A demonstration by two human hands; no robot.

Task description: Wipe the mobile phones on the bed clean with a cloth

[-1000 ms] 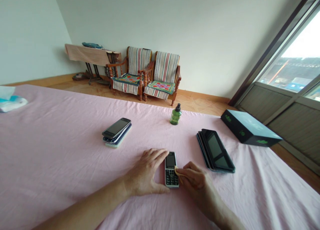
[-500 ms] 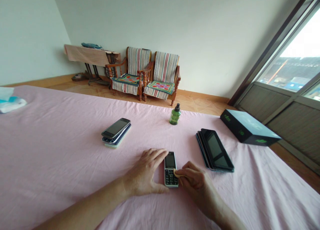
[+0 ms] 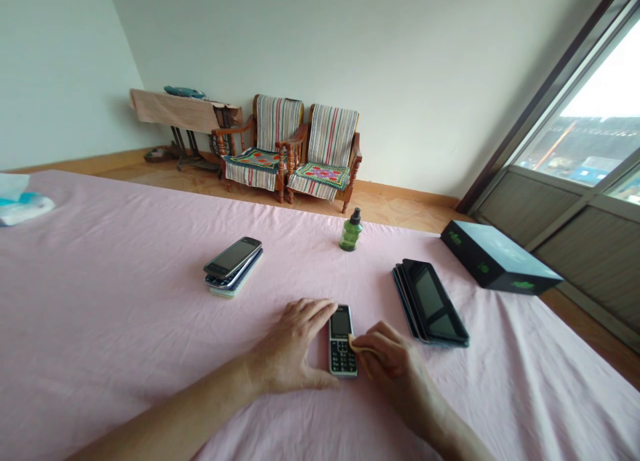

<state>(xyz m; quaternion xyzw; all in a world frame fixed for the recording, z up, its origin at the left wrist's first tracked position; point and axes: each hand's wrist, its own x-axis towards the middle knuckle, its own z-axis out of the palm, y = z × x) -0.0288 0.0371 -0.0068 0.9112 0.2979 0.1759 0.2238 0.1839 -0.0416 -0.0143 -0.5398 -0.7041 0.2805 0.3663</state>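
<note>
A small black keypad phone [image 3: 341, 341] lies on the pink cloth [image 3: 125, 301] in front of me. My left hand [image 3: 290, 347] grips its left edge, thumb at the bottom and fingers curled along the side. My right hand [image 3: 387, 361] is closed in a pinch on a small pale pad [image 3: 356, 345] pressed against the phone's right edge by the keypad.
A stack of phones [image 3: 233, 265] lies to the left, a stack of dark tablets [image 3: 431, 302] to the right. A green spray bottle [image 3: 351, 230] and a black box [image 3: 497, 256] stand farther back. A tissue pack [image 3: 20, 201] sits far left.
The pinched pad shifted slightly along the phone's right edge. The left hand and phone stayed put.
</note>
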